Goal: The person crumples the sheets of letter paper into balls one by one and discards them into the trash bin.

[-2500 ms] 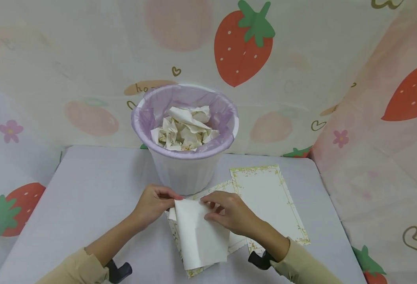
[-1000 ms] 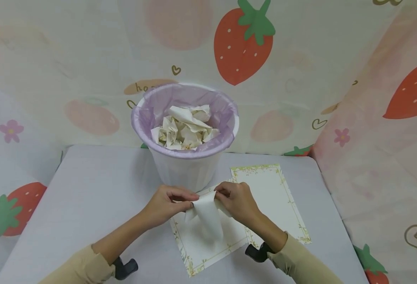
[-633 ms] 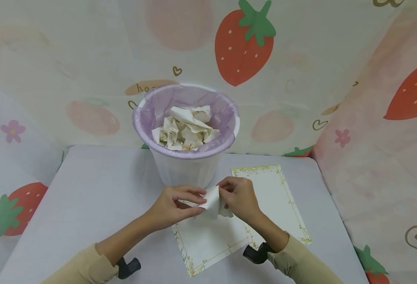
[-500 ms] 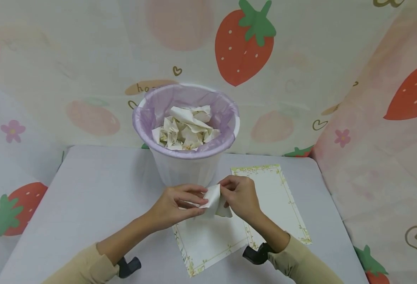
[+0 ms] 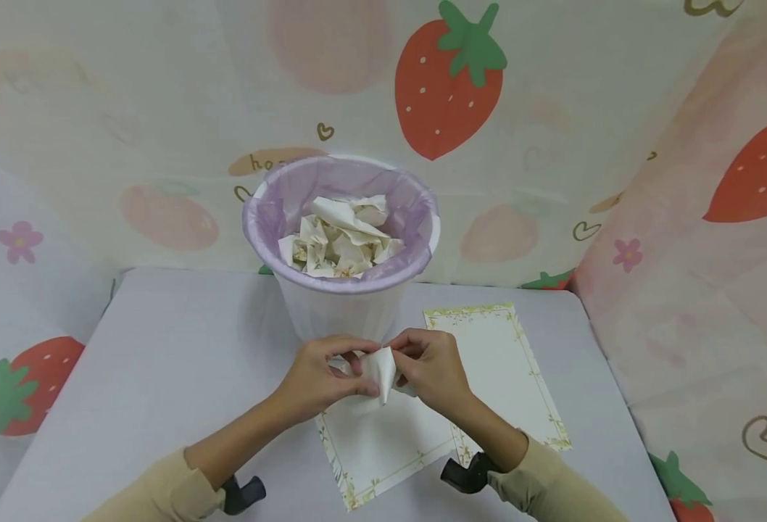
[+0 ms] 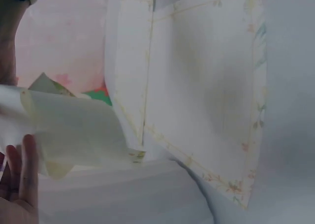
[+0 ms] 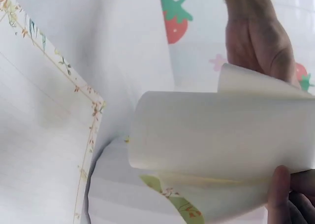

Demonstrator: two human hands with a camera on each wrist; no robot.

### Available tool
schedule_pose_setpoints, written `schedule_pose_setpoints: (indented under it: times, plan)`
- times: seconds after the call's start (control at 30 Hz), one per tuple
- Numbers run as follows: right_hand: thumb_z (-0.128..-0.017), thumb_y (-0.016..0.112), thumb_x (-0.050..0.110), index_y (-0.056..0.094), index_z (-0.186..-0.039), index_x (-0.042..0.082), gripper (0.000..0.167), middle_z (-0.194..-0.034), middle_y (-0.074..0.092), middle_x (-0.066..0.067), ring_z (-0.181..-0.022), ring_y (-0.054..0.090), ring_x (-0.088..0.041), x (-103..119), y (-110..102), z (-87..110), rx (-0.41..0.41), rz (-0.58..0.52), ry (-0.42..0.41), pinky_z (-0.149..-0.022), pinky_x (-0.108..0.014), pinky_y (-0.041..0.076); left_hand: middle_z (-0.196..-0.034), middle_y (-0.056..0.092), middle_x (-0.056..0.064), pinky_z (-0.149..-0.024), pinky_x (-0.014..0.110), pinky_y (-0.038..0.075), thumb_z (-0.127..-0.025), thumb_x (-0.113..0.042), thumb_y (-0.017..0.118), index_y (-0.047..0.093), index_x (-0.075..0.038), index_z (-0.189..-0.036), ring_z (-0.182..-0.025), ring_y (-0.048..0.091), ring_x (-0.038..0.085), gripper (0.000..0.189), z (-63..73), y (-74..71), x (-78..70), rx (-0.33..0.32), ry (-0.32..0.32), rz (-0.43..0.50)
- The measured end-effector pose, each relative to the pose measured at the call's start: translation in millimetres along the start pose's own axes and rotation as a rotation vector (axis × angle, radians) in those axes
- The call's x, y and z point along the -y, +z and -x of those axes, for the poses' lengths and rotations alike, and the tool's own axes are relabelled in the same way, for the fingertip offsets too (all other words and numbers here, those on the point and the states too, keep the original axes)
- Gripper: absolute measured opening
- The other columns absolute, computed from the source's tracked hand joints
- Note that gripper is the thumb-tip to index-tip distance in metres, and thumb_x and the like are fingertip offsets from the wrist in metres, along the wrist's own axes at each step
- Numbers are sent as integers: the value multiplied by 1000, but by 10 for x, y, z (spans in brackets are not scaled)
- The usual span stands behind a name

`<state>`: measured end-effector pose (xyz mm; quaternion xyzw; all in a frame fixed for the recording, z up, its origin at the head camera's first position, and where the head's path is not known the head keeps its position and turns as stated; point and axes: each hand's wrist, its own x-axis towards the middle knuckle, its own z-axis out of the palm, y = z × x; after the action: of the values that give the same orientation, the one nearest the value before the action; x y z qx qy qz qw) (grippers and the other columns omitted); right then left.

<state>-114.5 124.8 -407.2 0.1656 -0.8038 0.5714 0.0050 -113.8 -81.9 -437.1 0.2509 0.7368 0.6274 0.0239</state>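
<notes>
Between both hands, above the desk, is a folded, bunched sheet of paper, its plain white side outward. My left hand pinches its left side between thumb and fingers. My right hand grips the opposite side with curled fingers. In the right wrist view the paper bends into a broad roll, and a floral printed edge shows underneath. Below the hands lies a flat sheet with a floral border. A second bordered sheet lies flat to its right, the two meeting at their edges.
Just beyond the hands stands a white bin with a purple liner over its rim. Crumpled papers fill its upper part. A pale cloth covers the table, and strawberry-print fabric hangs behind and at the sides.
The loose sheet, earlier a wide folded flap hanging low over the bordered sheet, is now gathered into a small bundle. My left hand has moved right, closer to my right hand.
</notes>
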Motion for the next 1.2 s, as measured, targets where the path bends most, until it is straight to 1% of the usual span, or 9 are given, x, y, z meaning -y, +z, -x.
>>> schedule_pose_setpoints:
  times: [0.1,0.2,0.27,0.4,0.57,0.8,0.97,1.07,1.2]
  plan:
    - [-89,68,-4,74,-83,-1,9,-75,73,-10,-57,68,-15,11,33,20,37,12,-16,-47,-33,57,-91,72,-5,-55,24,52,-66,-19,93,78,-12,-105,-75,61,17,42,-10,12,-33,-13,4,-104]
    - [-89,70,-2,75,-84,-1,7,-77,74,-10,-58,68,-13,18,58,27,55,4,-16,-47,-33,56,-89,73,-10,-62,26,53,-63,-22,95,80,-15,-95,-78,61,13,36,-15,13,-73,-47,11,-218]
    - [-88,72,-1,75,-83,0,5,-78,74,-10,-59,69,-12,27,64,26,47,4,-19,-46,-33,56,-88,73,-11,-68,30,55,-64,-22,94,80,-16,-90,-81,63,11,30,-20,21,-84,-59,17,-250]
    - [-85,76,1,75,-80,3,6,-76,74,-7,-58,69,-12,47,68,26,42,23,-11,-44,-33,55,-81,73,-6,-72,33,58,-72,-8,88,77,-13,-82,-76,67,11,16,-24,33,-88,-37,27,-176]
    - [-86,76,3,75,-82,4,4,-75,74,-4,-59,68,-11,28,61,38,102,63,-1,-43,-32,54,-77,72,1,-62,32,59,-75,2,82,72,-10,-74,-68,68,14,16,-10,23,-82,13,-7,-91]
    - [-89,72,3,75,-89,3,3,-83,74,-3,-74,70,-8,-16,-48,9,242,121,-85,-68,-27,59,-73,70,-1,-59,34,59,-74,-4,86,72,-11,-72,-66,65,13,16,-6,27,-65,61,-33,-60]
    - [-94,69,9,76,-99,5,9,-93,75,-3,-85,72,-12,-31,-220,-36,333,109,-117,-76,-31,59,-73,69,-1,-60,29,58,-75,-6,86,72,-11,-73,-69,64,14,15,5,-30,-56,48,-75,-75]
    - [-93,72,16,74,-110,8,19,-106,75,-2,-101,70,-15,-27,-304,-47,353,137,-137,-88,-36,56,-72,69,-1,-60,27,57,-75,-5,86,73,-10,-74,-70,64,14,14,20,-77,-48,24,-94,-84]
    - [-87,79,32,65,-130,12,50,-126,68,0,-118,61,-16,-6,-332,-47,457,217,-136,-100,-40,49,-71,68,-1,-59,28,57,-75,-5,86,72,-11,-73,-68,64,13,15,15,-92,-62,15,-73,-87]
